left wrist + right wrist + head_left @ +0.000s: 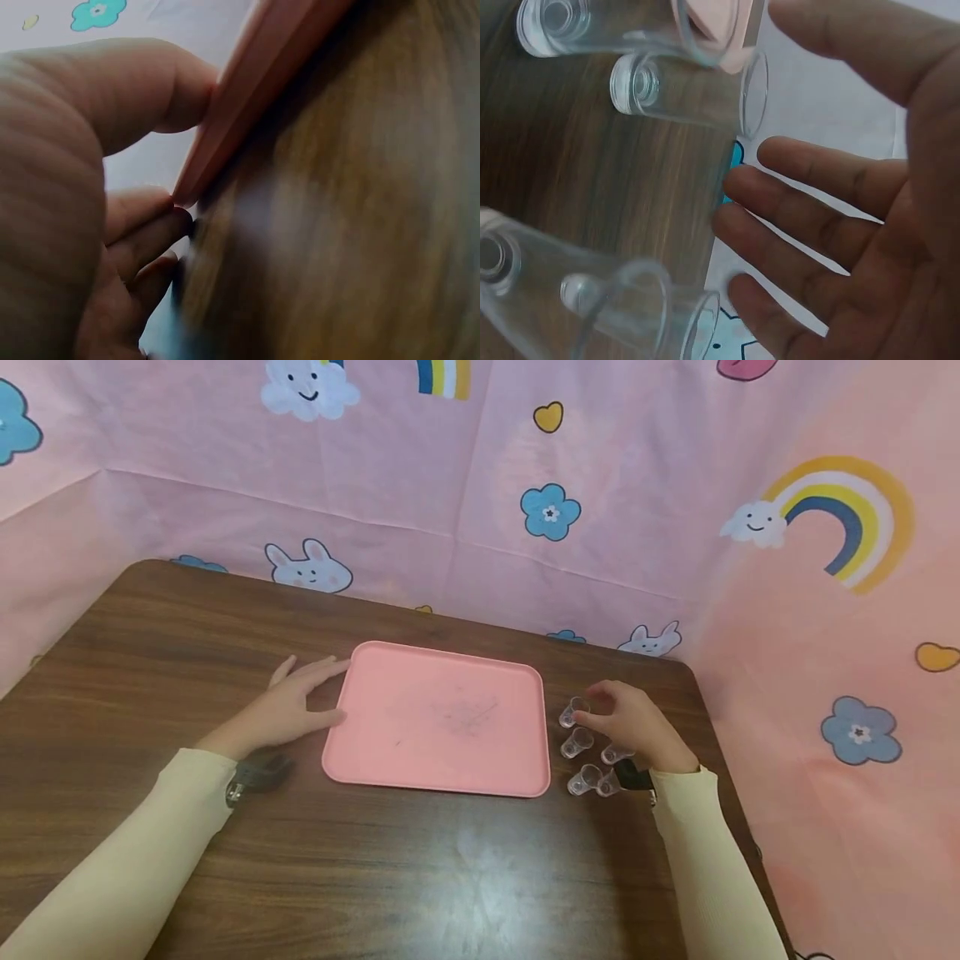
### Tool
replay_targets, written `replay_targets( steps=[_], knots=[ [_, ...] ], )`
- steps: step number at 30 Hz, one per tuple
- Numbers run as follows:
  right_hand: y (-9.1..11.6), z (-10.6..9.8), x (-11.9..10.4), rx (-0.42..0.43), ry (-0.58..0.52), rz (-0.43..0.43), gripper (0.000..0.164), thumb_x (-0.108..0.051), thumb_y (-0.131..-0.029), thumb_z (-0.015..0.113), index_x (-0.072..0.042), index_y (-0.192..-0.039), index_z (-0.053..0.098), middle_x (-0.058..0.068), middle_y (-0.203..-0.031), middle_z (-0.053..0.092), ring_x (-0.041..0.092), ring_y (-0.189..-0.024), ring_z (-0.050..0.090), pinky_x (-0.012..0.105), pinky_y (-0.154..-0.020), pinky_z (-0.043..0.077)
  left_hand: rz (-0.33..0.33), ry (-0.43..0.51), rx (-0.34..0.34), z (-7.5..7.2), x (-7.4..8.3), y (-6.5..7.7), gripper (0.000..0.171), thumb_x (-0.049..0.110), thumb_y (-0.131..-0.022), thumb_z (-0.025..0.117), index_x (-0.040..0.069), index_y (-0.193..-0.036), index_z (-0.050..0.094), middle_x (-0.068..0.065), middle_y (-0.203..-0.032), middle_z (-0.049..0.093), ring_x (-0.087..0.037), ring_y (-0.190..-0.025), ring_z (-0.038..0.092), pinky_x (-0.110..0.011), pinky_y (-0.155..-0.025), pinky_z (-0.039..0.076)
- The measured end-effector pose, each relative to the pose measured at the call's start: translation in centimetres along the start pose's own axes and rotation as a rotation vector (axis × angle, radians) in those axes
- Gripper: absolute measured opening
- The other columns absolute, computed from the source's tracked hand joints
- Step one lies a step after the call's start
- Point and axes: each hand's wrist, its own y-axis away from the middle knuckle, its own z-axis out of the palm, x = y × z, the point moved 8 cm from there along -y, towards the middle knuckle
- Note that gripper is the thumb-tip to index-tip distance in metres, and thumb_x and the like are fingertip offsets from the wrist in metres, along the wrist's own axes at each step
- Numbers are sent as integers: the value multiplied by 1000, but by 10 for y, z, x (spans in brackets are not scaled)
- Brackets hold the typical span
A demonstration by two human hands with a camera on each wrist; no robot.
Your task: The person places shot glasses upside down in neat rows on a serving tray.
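A pink rectangular tray [438, 718] lies on the wooden table. My left hand [288, 706] is at its left side, the thumb and fingers spread apart and touching the rim; the left wrist view shows the thumb [180, 90] against the tray wall [232, 112]. To the right of the tray stand several small clear cups [577, 743], their mouths facing up. Over the farthest cup [682, 86] hovers my right hand [626, 718], with thumb and fingers apart and nothing between them. It partly covers the cups nearest the wrist in the head view.
The brown table [337, 868] ends at a pink cloth backdrop [450, 510] printed with clouds, rabbits and flowers. Dark marks show on the tray's floor. Close by the right wrist, the cups [637, 300] stand tightly grouped.
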Motion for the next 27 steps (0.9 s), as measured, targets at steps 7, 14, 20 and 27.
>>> replay_targets(
  steps=[7,14,20,27],
  knots=[
    [0,-1,-8,20,30,-29,51,-35,-92,79,-4,-130,65,17,-125,69,33,-113,65,54,-100,54,-9,25,6,-1,2,0,77,28,-92,76,10,-159,40,-22,-164,35,-42,-154,25,-55,-126,-11],
    [-1,1,-8,11,49,-10,42,-27,-93,79,-6,-128,67,14,-116,71,30,-104,65,51,-94,57,11,27,3,-1,3,1,78,27,-93,76,10,-159,39,-22,-164,35,-43,-154,25,-56,-126,-12],
    [-3,4,-7,9,43,-13,38,-26,-94,78,-6,-125,68,13,-114,71,30,-103,65,49,-92,57,7,30,7,-2,1,1,78,28,-93,76,10,-159,39,-23,-164,35,-43,-154,26,-55,-126,-12],
    [-3,0,-12,46,72,-43,34,-26,-93,78,-7,-120,69,11,-109,72,28,-100,66,48,-90,57,-4,35,3,-1,1,1,78,29,-92,76,10,-159,39,-22,-164,36,-42,-154,25,-55,-126,-12]
  ],
)
